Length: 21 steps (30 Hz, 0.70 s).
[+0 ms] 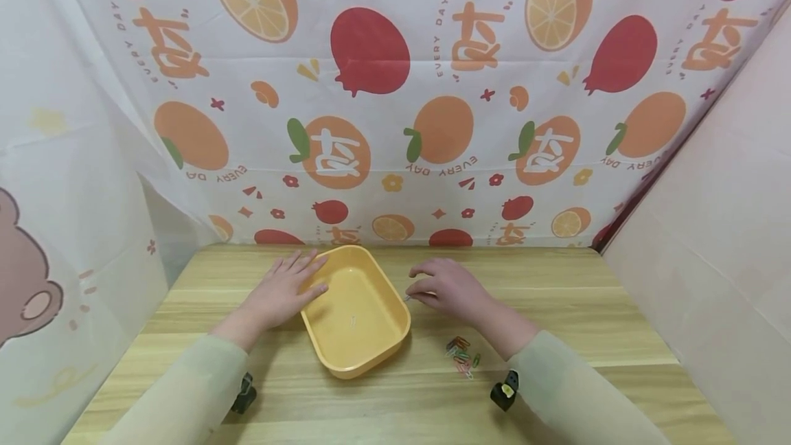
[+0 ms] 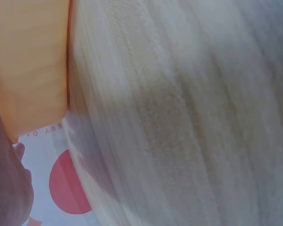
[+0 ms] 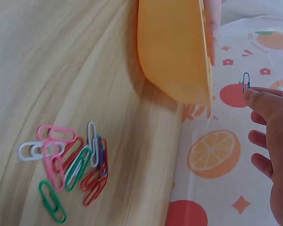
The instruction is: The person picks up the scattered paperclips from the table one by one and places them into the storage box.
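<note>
The left hand [image 1: 287, 290] lies over the left rim of a yellow plastic tray [image 1: 371, 294], near that tray's far left corner; its fingers are extended and slightly fanned, the thumb set apart and reaching in over the rim, and it grips nothing that shows. The right hand [image 1: 454, 288] pinches a blue-looking wire paper clip [image 3: 246, 81] between thumb and index finger, tips closed on it, while the other fingers curl loosely around nothing. The held clip is just beside the tray's right rim, outside it. The tray stands left of the middle of the wood-grain worktop [image 1: 618, 335], its far end close to the back edge. One pale paper clip [image 1: 353, 322] lies inside on its floor. A loose pile of paper clips [image 1: 460, 354], pink, white, green, red and blue, lies right of the tray, farther from the worktop's back edge than the right hand
</note>
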Available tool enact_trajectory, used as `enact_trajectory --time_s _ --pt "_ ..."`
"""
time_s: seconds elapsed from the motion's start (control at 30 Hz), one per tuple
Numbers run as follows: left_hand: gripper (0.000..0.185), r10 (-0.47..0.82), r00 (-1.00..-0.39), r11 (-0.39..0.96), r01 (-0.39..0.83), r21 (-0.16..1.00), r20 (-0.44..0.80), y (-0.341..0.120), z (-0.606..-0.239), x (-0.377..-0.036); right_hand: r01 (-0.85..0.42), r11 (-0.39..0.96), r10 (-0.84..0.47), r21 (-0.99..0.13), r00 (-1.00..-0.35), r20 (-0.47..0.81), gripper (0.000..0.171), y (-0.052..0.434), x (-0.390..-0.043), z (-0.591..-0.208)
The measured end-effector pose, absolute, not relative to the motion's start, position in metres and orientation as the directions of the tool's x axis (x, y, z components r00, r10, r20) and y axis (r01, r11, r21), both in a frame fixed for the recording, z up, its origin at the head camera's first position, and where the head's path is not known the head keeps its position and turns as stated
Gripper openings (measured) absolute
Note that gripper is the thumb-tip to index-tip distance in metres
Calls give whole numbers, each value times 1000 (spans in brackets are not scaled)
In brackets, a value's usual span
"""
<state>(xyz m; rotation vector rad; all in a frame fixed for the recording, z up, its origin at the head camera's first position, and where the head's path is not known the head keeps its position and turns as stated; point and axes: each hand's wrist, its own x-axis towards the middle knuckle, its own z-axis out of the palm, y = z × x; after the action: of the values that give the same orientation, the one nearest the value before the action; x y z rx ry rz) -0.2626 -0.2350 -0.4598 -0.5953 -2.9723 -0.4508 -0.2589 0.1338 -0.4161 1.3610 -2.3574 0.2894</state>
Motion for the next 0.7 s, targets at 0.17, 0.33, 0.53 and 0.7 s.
enact_trajectory --time_s 0.17,0.33,0.53,0.7 --pt "66 366 -922 885 387 260 127 -236 -460 -263 -865 502 -784 9 -451 427 11 124 -258 -411" --pt "66 369 -919 882 393 261 137 -235 -462 -265 -880 474 -791 3 -425 440 11 115 -259 -408" --pt "66 368 -919 880 393 265 141 -236 -463 -265 -901 435 -812 -2 -392 433 11 104 -260 -406" --pt "67 372 -918 882 396 257 139 -235 -461 -266 -904 427 -823 3 -388 415 10 95 -259 -406"
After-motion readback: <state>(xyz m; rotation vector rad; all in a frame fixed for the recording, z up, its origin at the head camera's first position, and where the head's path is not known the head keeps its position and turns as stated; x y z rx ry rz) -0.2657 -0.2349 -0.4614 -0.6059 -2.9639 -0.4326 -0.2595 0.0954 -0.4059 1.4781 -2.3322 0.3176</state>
